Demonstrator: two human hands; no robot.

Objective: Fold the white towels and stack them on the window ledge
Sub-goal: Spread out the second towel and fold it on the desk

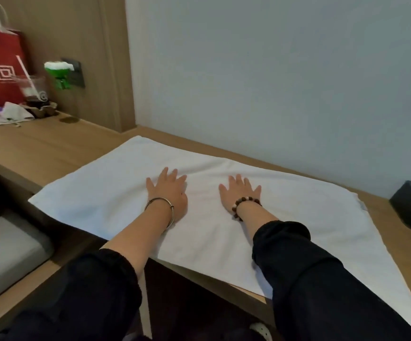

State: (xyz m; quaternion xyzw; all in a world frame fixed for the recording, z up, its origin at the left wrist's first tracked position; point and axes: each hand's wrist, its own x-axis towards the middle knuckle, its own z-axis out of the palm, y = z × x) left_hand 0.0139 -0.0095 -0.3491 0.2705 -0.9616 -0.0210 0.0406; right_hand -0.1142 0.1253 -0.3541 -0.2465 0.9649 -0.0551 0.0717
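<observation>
Both palms are flat on the white towel [116, 193], the left hand [168, 193] and the right hand [241, 193] side by side near its middle, each grip open with fingers spread and holding nothing, likely pressing out creases before a fold. The soft, matte cloth lies as a broad rectangle on the smooth wooden bench [39, 148], its near edge overhanging the front.

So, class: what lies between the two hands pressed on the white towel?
Only bare white towel lies between the left hand and right hand, per the head view.
</observation>
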